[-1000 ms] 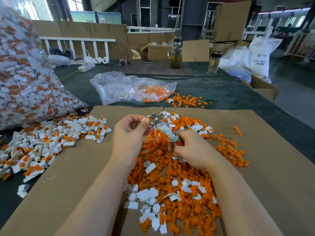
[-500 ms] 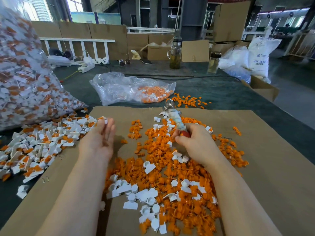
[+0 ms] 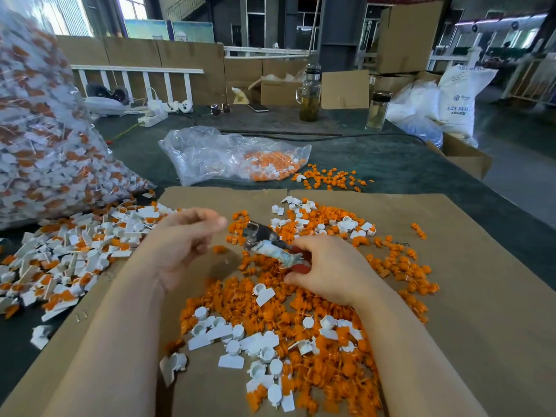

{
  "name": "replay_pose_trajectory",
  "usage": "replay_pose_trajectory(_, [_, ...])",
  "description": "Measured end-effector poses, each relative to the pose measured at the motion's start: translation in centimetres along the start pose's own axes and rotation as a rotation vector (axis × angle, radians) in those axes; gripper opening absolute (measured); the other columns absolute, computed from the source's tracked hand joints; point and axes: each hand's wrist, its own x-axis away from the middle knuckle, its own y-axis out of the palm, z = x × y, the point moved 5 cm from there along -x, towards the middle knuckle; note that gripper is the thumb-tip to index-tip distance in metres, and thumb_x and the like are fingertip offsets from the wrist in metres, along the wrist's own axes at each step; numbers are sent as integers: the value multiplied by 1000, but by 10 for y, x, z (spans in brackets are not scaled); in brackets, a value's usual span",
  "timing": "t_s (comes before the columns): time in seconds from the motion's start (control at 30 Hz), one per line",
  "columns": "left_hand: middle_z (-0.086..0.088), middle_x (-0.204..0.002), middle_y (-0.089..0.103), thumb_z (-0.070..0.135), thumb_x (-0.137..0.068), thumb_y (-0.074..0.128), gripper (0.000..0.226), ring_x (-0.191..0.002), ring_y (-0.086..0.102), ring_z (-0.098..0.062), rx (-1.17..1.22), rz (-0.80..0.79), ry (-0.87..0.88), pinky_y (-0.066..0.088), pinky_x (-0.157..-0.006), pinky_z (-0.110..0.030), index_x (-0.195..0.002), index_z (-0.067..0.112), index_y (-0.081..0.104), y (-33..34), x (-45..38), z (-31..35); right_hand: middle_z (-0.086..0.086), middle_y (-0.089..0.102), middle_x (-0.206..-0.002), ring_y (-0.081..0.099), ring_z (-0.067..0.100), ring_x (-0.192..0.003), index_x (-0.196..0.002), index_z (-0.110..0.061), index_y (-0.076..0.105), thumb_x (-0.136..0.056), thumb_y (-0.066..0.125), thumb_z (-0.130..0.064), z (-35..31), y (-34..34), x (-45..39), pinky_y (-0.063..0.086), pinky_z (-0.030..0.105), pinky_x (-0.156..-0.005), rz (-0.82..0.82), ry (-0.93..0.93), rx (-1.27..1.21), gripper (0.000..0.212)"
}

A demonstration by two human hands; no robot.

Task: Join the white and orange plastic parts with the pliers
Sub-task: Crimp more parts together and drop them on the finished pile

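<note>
Looking down over two bare forearms, the view is taking in a cardboard sheet (image 3: 469,296) spread on a dark table. Nearest the viewer, loose white parts (image 3: 240,341) and orange parts (image 3: 331,371) are lying mixed in a heap. Just beyond, the right hand (image 3: 328,269) is curling its fingers around the red handles of the pliers (image 3: 270,245), clamping them. The pliers are lying low over the heap, long axis running from lower right to upper left, metal nose pointing up-left toward the left hand (image 3: 183,239). That hand is blurred, hovering with fingers loosely bent; whether it is pinching anything, I cannot tell. To do this step well, seating the orange piece squarely in the white one before squeezing would likely be wise. Farther left, joined pieces (image 3: 75,251) are piling up. Beyond them, a clear bag (image 3: 228,155) is holding more orange parts.
</note>
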Motion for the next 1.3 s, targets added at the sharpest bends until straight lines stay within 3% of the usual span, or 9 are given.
replay_pose_trajectory(0.13, [5, -68, 67, 32, -52, 85, 29, -63, 61, -6, -467, -282, -48, 41, -71, -32, -75, 22, 71, 22, 9, -6, -19, 46, -74, 49, 8, -78, -96, -38, 60, -81, 67, -55, 11, 0, -1, 39, 27, -57, 108, 74, 66, 24])
replay_pose_trajectory(0.27, [5, -84, 63, 39, -49, 90, 38, -69, 58, 1, -655, -441, -3, 47, -68, -15, -83, 28, 76, 36, 13, -9, -16, 49, -79, 54, 11, -82, -99, -35, 61, -84, 63, -55, 19, -1, -2, 45, 28, -59, 175, 155, 91, 25])
replay_pose_trajectory(0.4, [26, -92, 65, 37, -65, 90, 29, -88, 57, 11, -861, -527, 112, 39, -68, -5, -87, 45, 74, 50, 14, -10, -15, 54, -85, 59, 12, -84, -99, -36, 60, -86, 63, -53, 23, -3, -3, 53, 32, -65, 205, 179, 61, 22])
replay_pose_trajectory(0.47, [28, -89, 65, 32, -69, 88, 20, -86, 58, 11, -875, -497, 147, 38, -66, -1, -85, 37, 76, 52, 12, -10, -13, 55, -88, 58, 12, -84, -109, -31, 63, -87, 62, -51, 24, -3, -4, 51, 30, -64, 211, 185, 46, 30])
replay_pose_trajectory(0.6, [6, -84, 70, 23, -76, 84, 16, -73, 61, 1, -793, -372, 191, 41, -63, -6, -85, 23, 70, 51, 9, -8, -13, 58, -86, 58, 11, -81, -106, -29, 65, -87, 63, -48, 25, -4, -5, 52, 30, -65, 181, 167, -27, 27])
replay_pose_trajectory(0.77, [6, -75, 68, 20, -84, 77, 15, -64, 62, -4, -618, -129, 155, 47, -61, -22, -93, 25, 66, 39, 3, -5, -14, 56, -81, 57, 10, -78, -91, -35, 60, -85, 65, -49, 20, -1, -4, 52, 32, -64, 109, 140, -15, 16])
replay_pose_trajectory(1.0, [-5, -81, 74, 13, -87, 73, 9, -74, 63, -18, -406, 64, 41, 54, -86, -42, -86, 22, 73, 27, -4, -12, -15, 49, -73, 54, 10, -74, -96, -35, 61, -85, 63, -53, 13, 0, -3, 41, 25, -52, 96, 128, 164, 22])
replay_pose_trajectory(1.17, [-10, -80, 76, 6, -88, 69, 4, -74, 69, -19, -244, 129, -9, 58, -80, -36, -88, 10, 69, 28, -7, -16, -14, 52, -75, 51, 6, -69, -97, -33, 62, -86, 63, -44, 8, 2, -3, 37, 23, -48, 78, 91, 199, 15])
replay_pose_trajectory(1.3, [0, -70, 73, 12, -86, 73, 2, -61, 65, -7, -222, 149, 12, 52, -70, -27, -87, 13, 72, 28, -5, -16, -11, 55, -79, 53, 10, -71, -93, -29, 59, -85, 62, -43, 3, 4, -3, 41, 25, -51, 73, 96, 241, 15])
